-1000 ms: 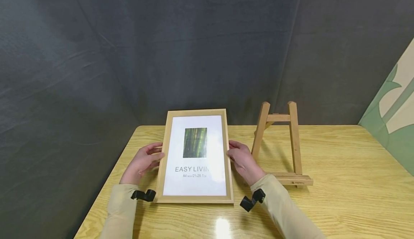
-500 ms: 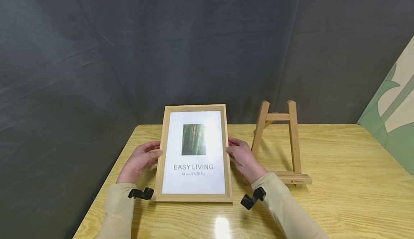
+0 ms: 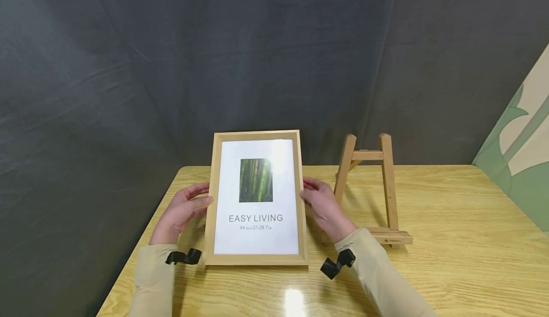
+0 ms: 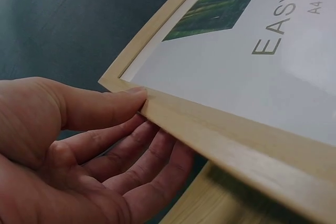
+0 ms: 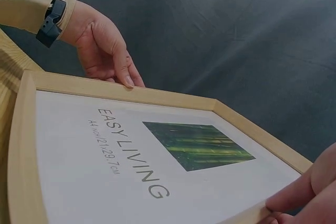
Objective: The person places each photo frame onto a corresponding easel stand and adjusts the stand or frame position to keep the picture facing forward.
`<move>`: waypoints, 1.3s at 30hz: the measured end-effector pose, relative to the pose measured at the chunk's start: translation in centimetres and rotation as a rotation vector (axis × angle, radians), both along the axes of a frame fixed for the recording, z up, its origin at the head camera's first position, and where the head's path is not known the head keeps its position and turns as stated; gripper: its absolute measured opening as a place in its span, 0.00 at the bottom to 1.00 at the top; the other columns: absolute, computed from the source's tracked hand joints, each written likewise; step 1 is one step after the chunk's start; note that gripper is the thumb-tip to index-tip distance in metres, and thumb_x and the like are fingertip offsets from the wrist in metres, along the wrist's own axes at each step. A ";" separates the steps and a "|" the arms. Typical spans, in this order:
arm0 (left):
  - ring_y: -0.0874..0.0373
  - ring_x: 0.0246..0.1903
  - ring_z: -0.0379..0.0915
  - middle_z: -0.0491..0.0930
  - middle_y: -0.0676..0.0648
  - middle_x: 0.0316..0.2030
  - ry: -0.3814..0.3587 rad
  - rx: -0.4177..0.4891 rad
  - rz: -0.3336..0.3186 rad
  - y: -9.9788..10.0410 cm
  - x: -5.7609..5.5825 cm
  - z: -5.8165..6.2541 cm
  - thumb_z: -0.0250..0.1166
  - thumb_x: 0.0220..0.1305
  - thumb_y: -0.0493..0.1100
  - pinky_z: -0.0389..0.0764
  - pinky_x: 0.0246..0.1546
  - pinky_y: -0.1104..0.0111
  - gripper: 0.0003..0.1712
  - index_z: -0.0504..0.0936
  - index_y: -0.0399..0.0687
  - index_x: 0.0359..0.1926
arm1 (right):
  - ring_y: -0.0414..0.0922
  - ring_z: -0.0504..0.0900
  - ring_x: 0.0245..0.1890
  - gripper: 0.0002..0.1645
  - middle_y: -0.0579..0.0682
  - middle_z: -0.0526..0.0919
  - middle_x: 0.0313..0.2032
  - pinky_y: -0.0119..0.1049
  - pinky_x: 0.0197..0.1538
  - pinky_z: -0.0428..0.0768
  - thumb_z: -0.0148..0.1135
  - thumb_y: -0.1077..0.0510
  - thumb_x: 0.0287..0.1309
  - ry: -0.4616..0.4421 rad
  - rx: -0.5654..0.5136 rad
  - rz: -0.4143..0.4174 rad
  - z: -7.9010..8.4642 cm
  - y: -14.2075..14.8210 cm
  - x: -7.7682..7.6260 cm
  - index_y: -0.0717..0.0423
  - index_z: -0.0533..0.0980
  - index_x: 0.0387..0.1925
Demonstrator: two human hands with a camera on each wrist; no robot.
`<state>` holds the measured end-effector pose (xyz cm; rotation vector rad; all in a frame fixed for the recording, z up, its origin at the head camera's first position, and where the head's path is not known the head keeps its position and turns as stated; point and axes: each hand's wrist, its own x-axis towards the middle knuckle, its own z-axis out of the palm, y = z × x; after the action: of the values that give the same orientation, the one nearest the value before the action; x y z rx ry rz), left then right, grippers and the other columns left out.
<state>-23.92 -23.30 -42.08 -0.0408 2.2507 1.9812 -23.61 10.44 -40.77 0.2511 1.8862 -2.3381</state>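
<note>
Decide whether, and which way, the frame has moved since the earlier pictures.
Yes, upward: the top of the frame stands higher against the far edge of the table.

This looks like a studio corner. Dark cloth (image 3: 266, 59) hangs at twelve o'clock, a leaf-patterned panel (image 3: 525, 150) at three.

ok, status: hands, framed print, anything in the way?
Left hand, right hand: each pinching one side edge. Framed print: far end raised; near edge's contact with table unclear. Nothing visibly in the way; easel to the right.
</note>
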 end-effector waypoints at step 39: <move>0.60 0.44 0.77 0.71 0.42 0.53 0.130 0.078 -0.022 0.0 1.3 3.2 0.65 0.62 0.34 0.80 0.43 0.69 0.34 0.63 0.30 0.66 | 0.49 0.68 0.52 0.29 0.62 0.64 0.56 0.29 0.48 0.75 0.46 0.78 0.62 0.128 -0.063 0.014 3.8 0.6 1.7 0.71 0.59 0.64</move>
<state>-22.64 -23.27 -38.90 0.1248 2.2368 2.1154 -21.88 11.05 -36.94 0.0824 1.8576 -2.4536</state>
